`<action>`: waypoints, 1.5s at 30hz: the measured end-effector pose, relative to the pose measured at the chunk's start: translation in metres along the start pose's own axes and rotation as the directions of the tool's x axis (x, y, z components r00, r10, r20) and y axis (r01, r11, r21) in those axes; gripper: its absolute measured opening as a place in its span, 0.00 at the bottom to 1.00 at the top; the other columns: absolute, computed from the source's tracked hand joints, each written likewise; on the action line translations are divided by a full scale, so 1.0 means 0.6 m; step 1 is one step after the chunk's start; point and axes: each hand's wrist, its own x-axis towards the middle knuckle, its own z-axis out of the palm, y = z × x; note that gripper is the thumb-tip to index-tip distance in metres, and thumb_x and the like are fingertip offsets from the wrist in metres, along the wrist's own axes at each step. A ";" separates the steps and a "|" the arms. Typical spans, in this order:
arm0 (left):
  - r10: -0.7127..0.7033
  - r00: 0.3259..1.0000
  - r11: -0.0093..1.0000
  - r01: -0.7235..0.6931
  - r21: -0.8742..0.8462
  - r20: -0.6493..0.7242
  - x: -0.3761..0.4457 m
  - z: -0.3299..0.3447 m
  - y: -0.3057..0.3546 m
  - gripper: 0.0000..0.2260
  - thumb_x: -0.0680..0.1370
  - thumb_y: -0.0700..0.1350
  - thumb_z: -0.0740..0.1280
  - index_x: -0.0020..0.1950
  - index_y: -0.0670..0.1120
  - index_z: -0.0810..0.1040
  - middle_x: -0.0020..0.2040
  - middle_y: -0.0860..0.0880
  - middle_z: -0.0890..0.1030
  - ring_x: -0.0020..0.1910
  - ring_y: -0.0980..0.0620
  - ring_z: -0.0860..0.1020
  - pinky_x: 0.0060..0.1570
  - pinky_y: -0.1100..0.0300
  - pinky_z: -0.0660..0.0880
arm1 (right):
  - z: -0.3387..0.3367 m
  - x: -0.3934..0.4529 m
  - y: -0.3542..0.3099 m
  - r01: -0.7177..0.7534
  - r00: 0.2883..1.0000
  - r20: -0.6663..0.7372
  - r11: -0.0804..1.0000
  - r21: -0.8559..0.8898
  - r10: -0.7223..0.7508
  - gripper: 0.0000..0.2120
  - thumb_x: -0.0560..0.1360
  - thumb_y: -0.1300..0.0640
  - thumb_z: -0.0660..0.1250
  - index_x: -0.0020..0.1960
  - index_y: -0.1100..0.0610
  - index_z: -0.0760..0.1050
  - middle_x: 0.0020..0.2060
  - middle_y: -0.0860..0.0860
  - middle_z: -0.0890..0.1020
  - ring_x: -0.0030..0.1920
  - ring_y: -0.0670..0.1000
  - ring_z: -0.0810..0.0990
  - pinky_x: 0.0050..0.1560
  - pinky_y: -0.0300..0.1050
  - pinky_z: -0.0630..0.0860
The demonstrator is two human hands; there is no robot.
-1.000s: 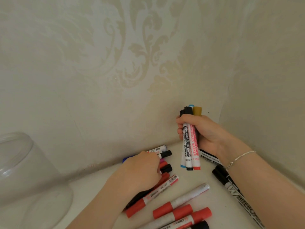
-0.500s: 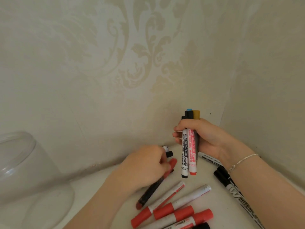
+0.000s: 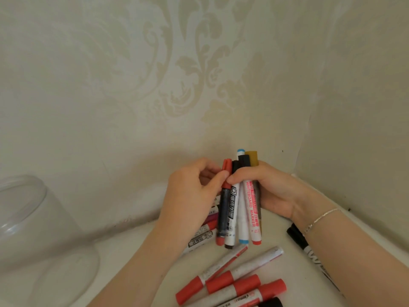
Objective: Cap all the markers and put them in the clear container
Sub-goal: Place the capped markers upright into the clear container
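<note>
Red-capped dark marker (image 3: 223,209) between left fingers (image 3: 218,178)

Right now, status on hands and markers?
Right hand grips upright marker bundle. Left hand pinches red-capped dark marker against it. Clear container left, unobstructed; capped markers loose on table.

The right hand (image 3: 272,191) grips an upright bundle (image 3: 245,209) of capped markers. The left hand (image 3: 190,200) pinches a dark marker (image 3: 223,213) with a red cap against it. Red-capped markers (image 3: 232,284) lie on the table (image 3: 137,244); a clear container (image 3: 33,229) stands left.
</note>
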 end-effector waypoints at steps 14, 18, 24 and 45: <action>-0.312 0.830 0.617 -0.193 0.763 0.463 -0.026 0.001 -0.008 0.10 0.77 0.52 0.66 0.55 0.49 0.77 0.54 0.50 0.80 0.54 0.47 0.79 0.49 0.56 0.74 | -0.026 -0.008 -0.015 0.010 0.976 -0.220 1.000 0.008 -0.008 0.11 0.71 0.69 0.64 0.53 0.65 0.78 0.39 0.56 0.83 0.35 0.50 0.81 0.39 0.41 0.81; -0.322 0.828 0.586 -0.207 0.784 0.460 -0.027 0.002 -0.011 0.12 0.77 0.53 0.65 0.58 0.51 0.76 0.57 0.49 0.80 0.55 0.46 0.79 0.51 0.56 0.74 | -0.030 -0.008 -0.013 -0.005 0.980 -0.197 0.996 0.087 0.022 0.10 0.72 0.70 0.63 0.52 0.65 0.78 0.37 0.55 0.81 0.34 0.49 0.80 0.35 0.40 0.79; -0.246 0.833 0.871 -0.034 0.490 0.496 -0.016 0.009 -0.019 0.07 0.78 0.47 0.65 0.54 0.50 0.79 0.49 0.55 0.81 0.49 0.53 0.80 0.48 0.62 0.75 | -0.028 -0.005 -0.010 0.036 0.976 -0.217 0.996 0.084 -0.017 0.09 0.71 0.70 0.64 0.50 0.63 0.78 0.38 0.56 0.82 0.34 0.51 0.80 0.36 0.41 0.79; -0.213 0.797 0.920 0.359 -0.159 0.565 -0.016 0.018 0.003 0.03 0.78 0.44 0.67 0.52 0.50 0.78 0.31 0.55 0.81 0.34 0.52 0.84 0.36 0.61 0.76 | -0.008 -0.006 -0.009 0.283 0.900 -0.353 0.959 0.027 -0.256 0.15 0.72 0.68 0.67 0.57 0.57 0.78 0.43 0.58 0.85 0.40 0.54 0.84 0.39 0.44 0.81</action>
